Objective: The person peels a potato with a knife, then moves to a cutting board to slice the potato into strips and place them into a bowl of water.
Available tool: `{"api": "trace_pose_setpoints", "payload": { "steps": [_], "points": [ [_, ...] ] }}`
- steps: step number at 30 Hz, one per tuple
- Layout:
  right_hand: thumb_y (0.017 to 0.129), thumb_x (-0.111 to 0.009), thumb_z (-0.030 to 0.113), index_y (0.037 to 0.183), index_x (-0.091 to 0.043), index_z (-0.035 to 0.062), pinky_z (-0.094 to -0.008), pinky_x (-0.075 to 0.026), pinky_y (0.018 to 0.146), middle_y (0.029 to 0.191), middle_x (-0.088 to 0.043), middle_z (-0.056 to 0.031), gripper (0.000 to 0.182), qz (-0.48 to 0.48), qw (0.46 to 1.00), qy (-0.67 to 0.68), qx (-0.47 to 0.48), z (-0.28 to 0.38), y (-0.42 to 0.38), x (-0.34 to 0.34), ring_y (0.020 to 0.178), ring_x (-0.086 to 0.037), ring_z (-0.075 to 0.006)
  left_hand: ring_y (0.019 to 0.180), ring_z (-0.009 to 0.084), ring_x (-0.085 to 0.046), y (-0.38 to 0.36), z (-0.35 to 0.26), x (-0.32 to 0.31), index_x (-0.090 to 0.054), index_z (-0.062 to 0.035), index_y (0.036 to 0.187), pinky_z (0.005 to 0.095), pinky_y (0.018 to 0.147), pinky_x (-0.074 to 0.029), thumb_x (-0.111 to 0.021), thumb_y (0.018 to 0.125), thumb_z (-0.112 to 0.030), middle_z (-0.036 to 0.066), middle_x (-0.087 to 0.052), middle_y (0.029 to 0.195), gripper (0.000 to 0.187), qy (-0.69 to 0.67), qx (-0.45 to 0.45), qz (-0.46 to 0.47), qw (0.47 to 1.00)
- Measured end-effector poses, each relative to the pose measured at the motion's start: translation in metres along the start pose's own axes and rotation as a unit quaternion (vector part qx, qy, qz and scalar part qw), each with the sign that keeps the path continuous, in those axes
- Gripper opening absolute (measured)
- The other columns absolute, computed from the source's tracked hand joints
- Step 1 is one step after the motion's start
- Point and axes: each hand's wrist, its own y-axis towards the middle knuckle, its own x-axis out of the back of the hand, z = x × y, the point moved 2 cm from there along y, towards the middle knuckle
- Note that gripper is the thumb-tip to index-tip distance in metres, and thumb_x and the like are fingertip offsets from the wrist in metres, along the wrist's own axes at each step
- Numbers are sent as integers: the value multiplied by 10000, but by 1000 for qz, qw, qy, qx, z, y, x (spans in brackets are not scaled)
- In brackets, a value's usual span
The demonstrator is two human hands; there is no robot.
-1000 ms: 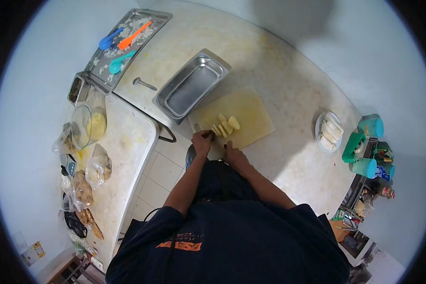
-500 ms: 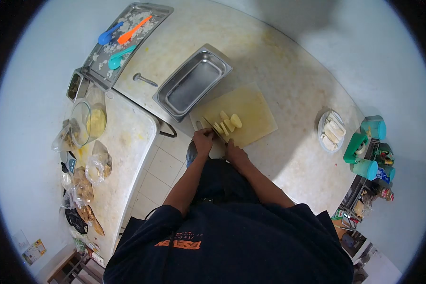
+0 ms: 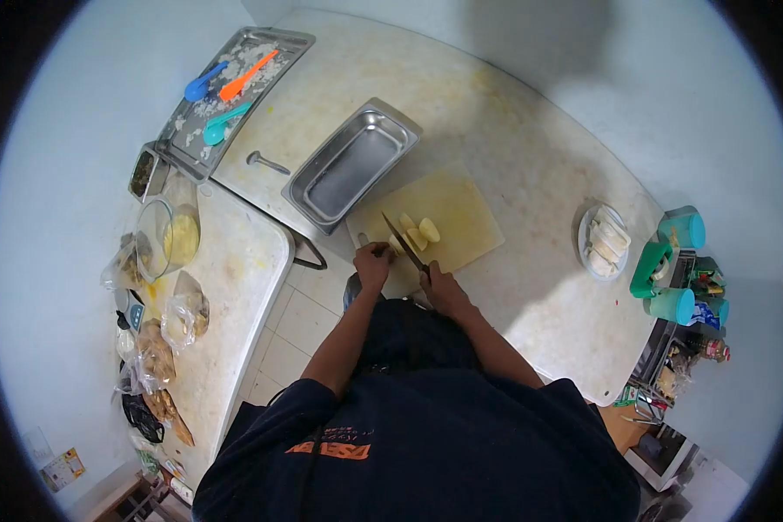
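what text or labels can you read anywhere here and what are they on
Orange print on the dark shirt: upside down, too blurred to read.
Card at lower left: printed, too small to read.
Bottles and packets on the right shelf: labels too small to read.
Nothing else bears lettering.

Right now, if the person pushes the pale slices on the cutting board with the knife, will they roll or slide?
The slices look flat and short, so they would probably slide or topple rather than roll. They lean on each other in a row, so a push may knock several over. The cutting board looks smooth, and freshly cut faces may be a little slippery.
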Motion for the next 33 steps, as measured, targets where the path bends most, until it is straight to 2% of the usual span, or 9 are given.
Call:
{"api": "trace_pose_setpoints", "payload": {
  "steps": [3, 6, 9, 11, 15, 21, 24, 26, 33],
  "points": [
    [983, -451, 342, 1107, -394, 13, -574, -482, 699, 839, -610, -334, 357, 23, 999, -25, -24, -4, -8, 8, 802, -612, -507, 774, 262, -703, 2, 5, -7, -731, -2, 930, 355, 778, -540, -685, 792, -111, 163, -719, 863, 182, 39, -40, -69, 996],
    [982, -451, 342, 1111, -399, 13, -579, -480, 711, 842, -613, -333, 356, 30, 997, -56, -52, -5, -15, 11, 818, -613, -507, 742, 245, -704, -12, -36, 9, -725, 3, 947, 357, 754, -544, -678, 811, -156, 164, -719, 852, 215, -11, 38, -37, 999],
    [975, -463, 328, 1104, -401, 15, -574, -474, 706, 838, -610, -333, 345, 40, 997, -47, -51, -9, -15, 8, 812, -608, -506, 689, 214, -700, 6, 7, -7, -720, 15, 957, 335, 703, -547, -690, 814, -198, 155, -717, 807, 258, -2, -6, -38, 999],
    [962, -488, 302, 1066, -400, 17, -562, -462, 680, 808, -601, -328, 315, 57, 998, -10, -32, -22, -9, -3, 781, -600, -500, 668, 198, -696, 1, -7, -1, -717, 22, 961, 321, 682, -546, -709, 803, -217, 142, -716, 778, 287, -14, 23, -24, 999],
    [966, -482, 294, 1041, -423, 8, -550, -455, 699, 846, -612, -312, 301, 65, 998, 21, 1, -30, -4, -8, 813, -600, -495, 654, 193, -692, -1, -19, 3, -715, 30, 948, 307, 673, -542, -757, 758, -245, 125, -713, 737, 337, -33, 60, 10, 998],
    [974, -479, 303, 1029, -448, 4, -538, -449, 722, 851, -612, -302, 306, 56, 998, 19, 7, -31, -4, -8, 839, -596, -488, 693, 202, -694, 4, -6, -1, -712, 36, 945, 315, 687, -546, -820, 688, -277, 144, -716, 809, 419, 13, 17, -8, 1000],
    [977, -479, 310, 1033, -454, 2, -527, -449, 709, 837, -609, -296, 313, 50, 998, 31, 12, -30, -4, -8, 823, -597, -482, 698, 193, -687, 6, -2, -2, -709, 47, 949, 313, 681, -547, -838, 671, -283, 139, -716, 827, 450, 3, 55, 3, 998],
    [980, -480, 313, 1033, -457, 0, -520, -448, 704, 832, -609, -292, 318, 69, 996, 46, -9, -21, -7, -1, 814, -597, -478, 682, 177, -677, 6, -5, 0, -703, 61, 946, 304, 657, -546, -843, 677, -267, 126, -710, 801, 446, -47, 88, 10, 995],
    [977, -489, 311, 1027, -459, -6, -501, -446, 695, 820, -604, -286, 323, 30, 998, 45, 22, -16, -6, -2, 797, -600, -461, 645, 154, -653, 9, -2, 0, -672, 95, 969, 268, 577, -536, -810, 740, -166, 120, -686, 775, 374, -227, 141, 53, 962]
  ]
}}
